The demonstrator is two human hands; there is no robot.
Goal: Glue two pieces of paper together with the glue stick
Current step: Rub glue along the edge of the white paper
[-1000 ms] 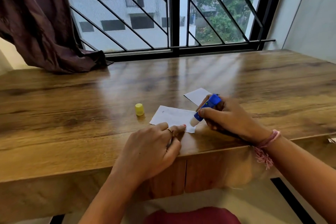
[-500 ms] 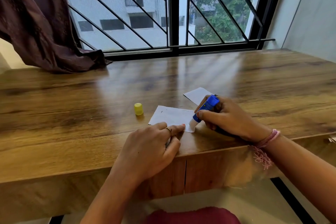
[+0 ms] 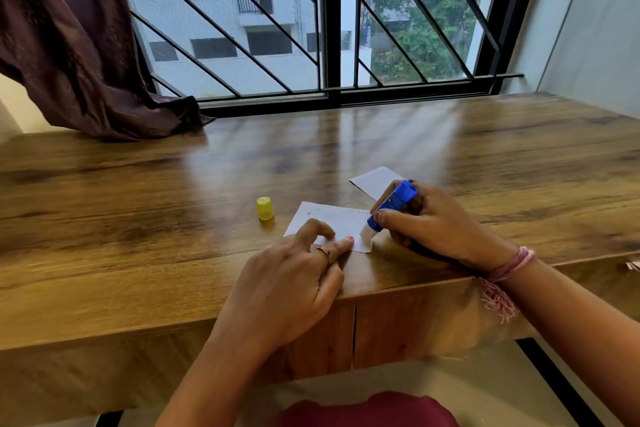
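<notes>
Right hand (image 3: pixel 440 229) is wrapped around the blue glue stick (image 3: pixel 393 204), tilted, its white tip pressed onto the near right corner of the nearer paper (image 3: pixel 332 220). Left hand (image 3: pixel 291 284) lies flat, fingers spread, pinning that sheet's near edge to the worktop (image 3: pixel 138 218) and gripping nothing. The second paper (image 3: pixel 374 181) lies just beyond, partly hidden behind the right hand. Off to the left of the sheet, the yellow cap (image 3: pixel 265 208) stands upright on the wood.
</notes>
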